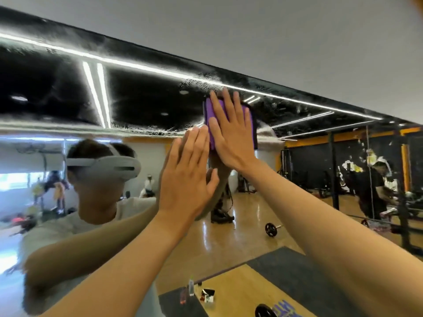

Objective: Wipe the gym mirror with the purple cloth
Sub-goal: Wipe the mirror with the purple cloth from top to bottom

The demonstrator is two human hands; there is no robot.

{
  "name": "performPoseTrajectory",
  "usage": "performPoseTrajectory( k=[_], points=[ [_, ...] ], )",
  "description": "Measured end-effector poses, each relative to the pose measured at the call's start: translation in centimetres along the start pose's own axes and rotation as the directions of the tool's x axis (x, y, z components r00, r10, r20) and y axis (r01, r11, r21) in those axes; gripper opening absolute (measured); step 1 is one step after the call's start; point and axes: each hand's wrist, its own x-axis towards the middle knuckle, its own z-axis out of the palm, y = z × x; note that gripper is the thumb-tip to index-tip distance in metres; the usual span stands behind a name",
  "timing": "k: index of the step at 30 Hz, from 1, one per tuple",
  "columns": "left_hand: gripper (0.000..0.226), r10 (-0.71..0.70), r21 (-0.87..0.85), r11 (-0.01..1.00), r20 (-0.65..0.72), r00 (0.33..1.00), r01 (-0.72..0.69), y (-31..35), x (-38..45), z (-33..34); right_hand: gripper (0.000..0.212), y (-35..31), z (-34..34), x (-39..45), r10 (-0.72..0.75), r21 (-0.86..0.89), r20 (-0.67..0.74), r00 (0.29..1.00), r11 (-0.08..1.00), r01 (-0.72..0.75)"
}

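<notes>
You're right up against the gym mirror, a big wall-wide one throwing back a dark ceiling with light strips, a wood floor and a barbell, with smeary wet streaks running along its top edge. The purple cloth is flat on the glass just under that top edge, and your right hand is pressing it there with straight, spread fingers, nothing curled around it. Your left hand is also flat and open, palm against the mirror right beside and a bit below the cloth, fingertips nearly touching its edge.
</notes>
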Motion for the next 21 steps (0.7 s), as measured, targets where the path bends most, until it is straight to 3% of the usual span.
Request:
performPoseTrajectory(
  k=[4,10,17,21],
  points=[
    [0.084,-0.020,0.012,1.000,0.019,1.000,0.020,0.0,0.0,0.0,0.061,-0.5,-0.2,2.1,-0.069,-0.019,-0.005,0.998,0.997,0.069],
    [0.082,-0.021,0.002,1.000,0.021,1.000,0.021,-0.1,-0.1,0.3,0.059,4.9,-2.2,4.1,0.196,-0.005,-0.052,0.979,0.981,-0.196],
    [0.082,-0.019,0.043,0.999,-0.022,1.000,0.020,0.1,-0.2,0.0,0.061,12.9,-3.8,3.8,0.366,0.011,-0.099,0.925,0.930,-0.367],
    [0.083,-0.037,0.072,0.997,-0.041,0.998,0.040,0.3,-0.1,0.2,0.063,18.2,-4.6,3.7,0.360,-0.017,-0.055,0.931,0.932,-0.361]
  ],
)
